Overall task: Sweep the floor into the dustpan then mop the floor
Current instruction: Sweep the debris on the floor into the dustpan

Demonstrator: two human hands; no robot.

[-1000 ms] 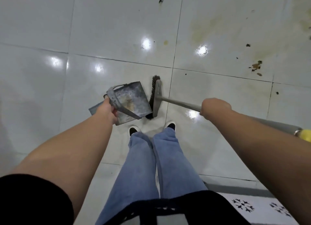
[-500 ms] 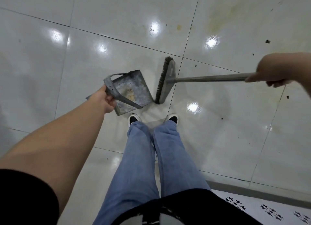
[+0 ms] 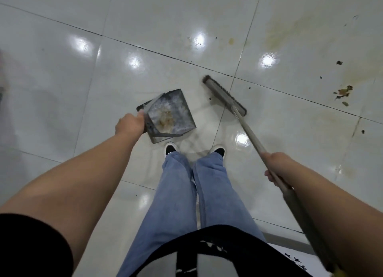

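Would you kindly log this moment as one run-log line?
phase: sweeping | left hand: holds dustpan | right hand: grips broom | debris: on floor, right of broom

The broom handle (image 3: 294,200) is running out past the bottom edge; the left hand (image 3: 129,124) is covering the dustpan (image 3: 167,115) grip; specks near the broom are staying too small to identify.

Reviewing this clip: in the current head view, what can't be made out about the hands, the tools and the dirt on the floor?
- Left hand: its fingers are hidden behind the grey metal dustpan, so the exact grip is unclear.
- Long grey-handled push broom: the handle's top runs off the bottom edge; the bristles are mostly hidden under the head.
- Right hand: fingertips wrap out of sight under the handle.
- Dark specks on the white tiled floor: too small to identify.
- Left edge: blurred.
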